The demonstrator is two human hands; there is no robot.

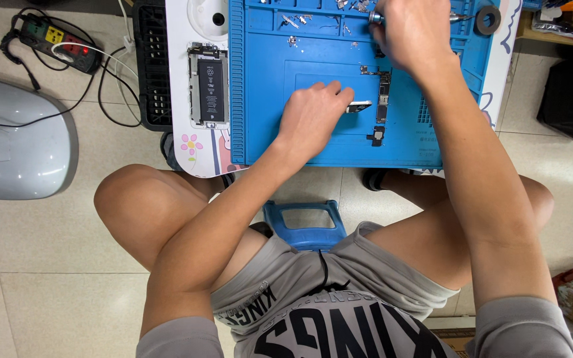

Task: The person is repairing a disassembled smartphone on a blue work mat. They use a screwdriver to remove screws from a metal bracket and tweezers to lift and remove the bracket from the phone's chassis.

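Small metal part (359, 106) at left hand (313, 116) fingertips on blue mat (266, 99), pinched lightly, right hand (412, 33) clenched around screwdriver (377, 17)

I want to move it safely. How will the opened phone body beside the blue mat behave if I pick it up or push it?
The opened phone body lies flat and thin, so it will probably slide, not roll or tip. Its exposed battery and inner parts suggest it is fragile. It sits close to the edge of the white table, so a push could drop it.

A bright blue work mat (313, 139) lies on a white table (197, 149) bearing a pink flower print (191, 144).
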